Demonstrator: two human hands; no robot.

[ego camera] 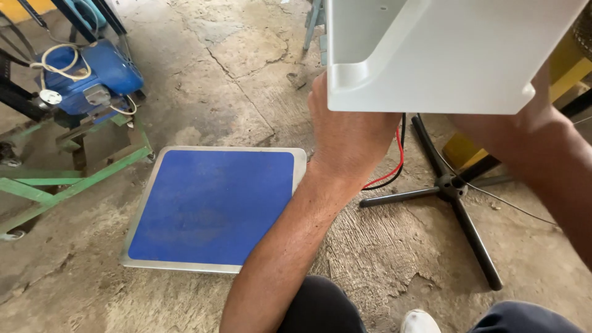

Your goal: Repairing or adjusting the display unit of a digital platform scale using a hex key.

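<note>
White moulded plastic fills the upper right of the frame: a large white plastic casing with a smooth curved lip and a rounded inner corner, held up off the floor at chest level. The left hand sits at the casing's lower left corner, knuckles toward the camera, fingers tucked up behind the edge, so it looks to be gripping the casing from below, though the fingertips are hidden. The right hand is out of sight behind the casing; only the right forearm shows at the right edge of the frame, rising to the panel's underside, and I cannot tell whether that hand is closed on it or just bracing it.

As for how far the work has come, the casing is lifted clear and carried by both arms, not yet set on anything. Lower left of centre, a blue-topped metal platform lies flat on the cracked concrete floor, bare on top. Below the casing, right of centre, a black cross-shaped stand base rests on the floor with red and black wires trailing beside it, unattached to the casing as far as can be seen. A blue motor unit on a green metal frame sits in the upper left, well apart from both hands
</note>
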